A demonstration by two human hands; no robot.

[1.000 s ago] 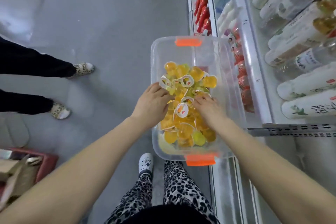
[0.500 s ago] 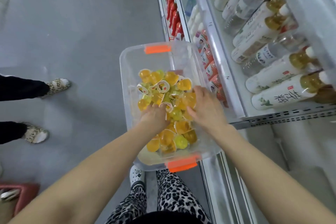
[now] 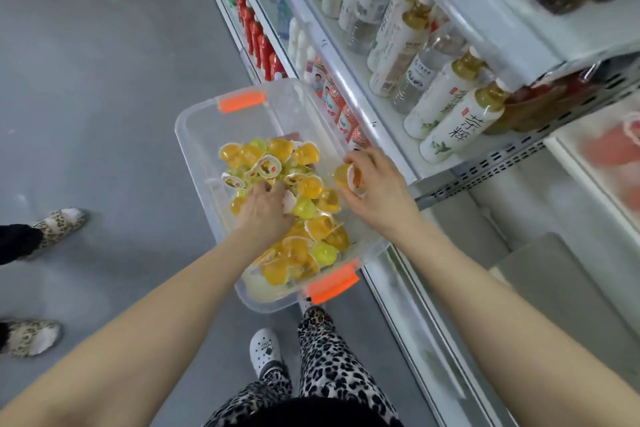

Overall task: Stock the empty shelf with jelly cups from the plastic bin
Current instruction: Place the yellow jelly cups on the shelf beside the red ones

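A clear plastic bin with orange handles stands on the floor beside the shelving, holding a heap of yellow and orange jelly cups. My left hand is down in the heap, fingers curled among the cups; whether it grips one is hidden. My right hand is lifted over the bin's right edge and pinches one orange jelly cup with others bunched under the palm. A bare white shelf lies to the right, below the bottle shelf.
White shelving runs along the right, packed with tea and water bottles, and red bottles lower down. Another person's feet in patterned slippers stand on the grey floor at left. My own legs and white shoe are below the bin.
My right hand has come up out of the heap with an orange jelly cup and moved right toward the shelving. My left hand stays in the cups. The view has swung toward the shelves.
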